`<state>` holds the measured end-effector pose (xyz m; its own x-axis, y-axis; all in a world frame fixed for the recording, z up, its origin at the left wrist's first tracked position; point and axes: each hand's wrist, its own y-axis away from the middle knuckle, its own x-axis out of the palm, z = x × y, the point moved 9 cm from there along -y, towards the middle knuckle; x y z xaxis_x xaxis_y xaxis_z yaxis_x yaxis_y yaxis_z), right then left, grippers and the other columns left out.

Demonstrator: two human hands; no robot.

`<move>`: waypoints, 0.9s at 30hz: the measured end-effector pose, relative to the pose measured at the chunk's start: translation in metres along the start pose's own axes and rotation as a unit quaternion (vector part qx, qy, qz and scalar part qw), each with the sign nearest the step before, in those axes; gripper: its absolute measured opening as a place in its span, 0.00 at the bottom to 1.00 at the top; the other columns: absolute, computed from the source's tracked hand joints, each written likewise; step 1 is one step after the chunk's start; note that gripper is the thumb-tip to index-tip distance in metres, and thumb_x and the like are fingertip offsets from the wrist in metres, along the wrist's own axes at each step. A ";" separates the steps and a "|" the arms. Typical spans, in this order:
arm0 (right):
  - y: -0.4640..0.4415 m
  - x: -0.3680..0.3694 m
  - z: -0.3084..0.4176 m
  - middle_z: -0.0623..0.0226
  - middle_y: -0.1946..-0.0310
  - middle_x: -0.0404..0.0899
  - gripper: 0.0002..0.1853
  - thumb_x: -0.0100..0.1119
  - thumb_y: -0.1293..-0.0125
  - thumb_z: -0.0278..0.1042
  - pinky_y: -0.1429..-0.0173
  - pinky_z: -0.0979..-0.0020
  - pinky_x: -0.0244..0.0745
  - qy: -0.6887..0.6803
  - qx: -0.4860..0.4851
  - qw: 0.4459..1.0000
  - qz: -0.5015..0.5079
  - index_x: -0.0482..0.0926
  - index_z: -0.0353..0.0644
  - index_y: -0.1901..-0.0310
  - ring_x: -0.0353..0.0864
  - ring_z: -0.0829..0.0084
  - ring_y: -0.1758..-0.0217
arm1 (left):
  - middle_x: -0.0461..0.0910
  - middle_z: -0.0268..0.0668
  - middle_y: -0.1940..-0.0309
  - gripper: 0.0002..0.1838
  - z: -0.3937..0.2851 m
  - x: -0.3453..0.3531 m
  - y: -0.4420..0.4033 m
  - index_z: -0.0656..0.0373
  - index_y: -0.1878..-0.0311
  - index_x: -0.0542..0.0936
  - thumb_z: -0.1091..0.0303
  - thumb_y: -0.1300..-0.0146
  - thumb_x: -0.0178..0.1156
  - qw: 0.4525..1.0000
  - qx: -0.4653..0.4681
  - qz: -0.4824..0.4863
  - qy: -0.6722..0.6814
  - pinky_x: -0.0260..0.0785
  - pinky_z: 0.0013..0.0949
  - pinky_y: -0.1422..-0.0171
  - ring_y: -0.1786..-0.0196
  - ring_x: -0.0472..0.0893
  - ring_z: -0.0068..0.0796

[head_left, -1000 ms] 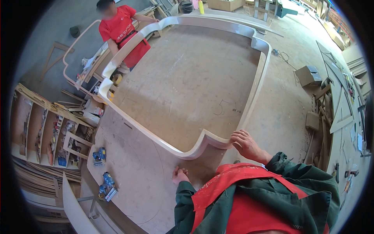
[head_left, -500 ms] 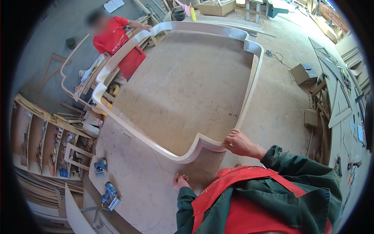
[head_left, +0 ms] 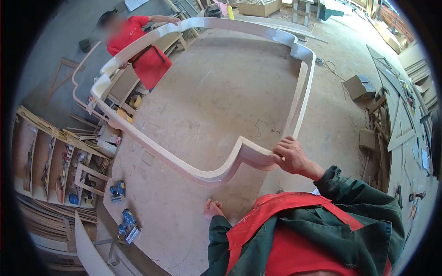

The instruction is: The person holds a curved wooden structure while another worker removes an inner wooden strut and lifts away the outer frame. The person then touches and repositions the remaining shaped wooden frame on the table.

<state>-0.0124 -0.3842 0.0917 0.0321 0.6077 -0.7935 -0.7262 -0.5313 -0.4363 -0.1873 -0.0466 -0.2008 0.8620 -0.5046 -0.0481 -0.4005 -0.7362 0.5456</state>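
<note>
A large curved frame point(head_left: 202, 176) of pale wood, with notched corners, is held raised over the worktable point(head_left: 152, 184). My right hand point(head_left: 291, 158) grips its near right corner, fingers wrapped over the edge. Low over the table, below the frame's near side, my left hand point(head_left: 213, 209) has its fingers curled and does not touch the frame; whether anything is inside them is hidden. On the far left a person in red point(head_left: 126, 37) has both hands on the frame's other side.
Two blue power tools point(head_left: 118, 191) lie at the table's left edge. Shelves point(head_left: 50, 165) with tools stand at the left. A cardboard box point(head_left: 359, 87) and wood scraps point(head_left: 381, 138) are on the right. Yellow tape point(head_left: 135, 101) sits near the far left.
The frame has risen off the table and shifted left at its left end. My right hand has gone up with its corner. The other person leans further down to the left.
</note>
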 end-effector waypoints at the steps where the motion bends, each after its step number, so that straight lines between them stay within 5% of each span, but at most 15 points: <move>1: -0.001 -0.014 0.002 0.63 0.70 0.81 0.06 0.61 0.40 0.33 0.47 0.59 0.69 0.000 -0.003 1.000 -0.020 0.79 0.39 0.68 0.80 0.61 0.63 | 0.79 0.38 0.72 0.17 0.001 0.000 -0.001 0.63 0.49 0.79 0.80 0.42 0.51 1.000 0.000 0.000 0.008 0.71 0.24 0.74 0.77 0.77 0.26; 6: -0.009 -0.109 0.009 0.56 0.55 0.82 0.12 0.61 0.40 0.32 0.31 0.50 0.62 0.079 -0.046 0.980 -0.175 0.79 0.36 0.57 0.80 0.57 0.47 | 0.80 0.39 0.71 0.17 0.001 -0.001 -0.001 0.63 0.49 0.79 0.79 0.43 0.51 1.000 0.002 -0.005 0.023 0.71 0.23 0.75 0.77 0.77 0.26; 10: -0.004 -0.187 0.005 0.48 0.35 0.68 0.26 0.55 0.34 0.33 0.26 0.55 0.56 0.114 0.021 0.934 -0.337 0.66 0.34 0.36 0.65 0.56 0.29 | 0.80 0.40 0.70 0.17 0.002 -0.001 -0.002 0.62 0.50 0.79 0.79 0.43 0.51 1.000 0.004 -0.005 0.023 0.72 0.24 0.75 0.77 0.78 0.26; 13: 0.003 -0.226 0.005 0.49 0.31 0.63 0.28 0.53 0.33 0.28 0.25 0.59 0.56 0.118 0.024 0.913 -0.390 0.62 0.33 0.33 0.61 0.57 0.26 | 0.80 0.40 0.70 0.17 0.003 -0.003 -0.006 0.62 0.50 0.79 0.79 0.43 0.51 1.000 0.006 -0.003 0.021 0.72 0.24 0.75 0.77 0.78 0.26; 18: 0.018 -0.205 -0.020 0.49 0.31 0.64 0.26 0.56 0.35 0.24 0.25 0.61 0.55 0.066 0.061 0.923 -0.374 0.65 0.33 0.34 0.60 0.56 0.26 | 0.80 0.40 0.70 0.17 0.005 -0.002 -0.009 0.62 0.50 0.78 0.80 0.43 0.51 1.000 0.010 -0.003 0.019 0.72 0.24 0.75 0.77 0.78 0.26; 27: 0.053 -0.065 -0.067 0.45 0.36 0.67 0.22 0.67 0.40 0.31 0.34 0.59 0.69 -0.020 0.200 0.966 -0.164 0.74 0.35 0.46 0.71 0.46 0.35 | 0.80 0.39 0.70 0.17 0.004 -0.002 -0.010 0.61 0.49 0.78 0.80 0.42 0.50 1.000 0.009 0.001 0.009 0.73 0.23 0.74 0.77 0.78 0.26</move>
<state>-0.0073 -0.4914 0.0914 0.2844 0.7305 -0.6209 -0.8892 -0.0412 -0.4557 -0.1862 -0.0404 -0.2097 0.8662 -0.4986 -0.0321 -0.4078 -0.7427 0.5311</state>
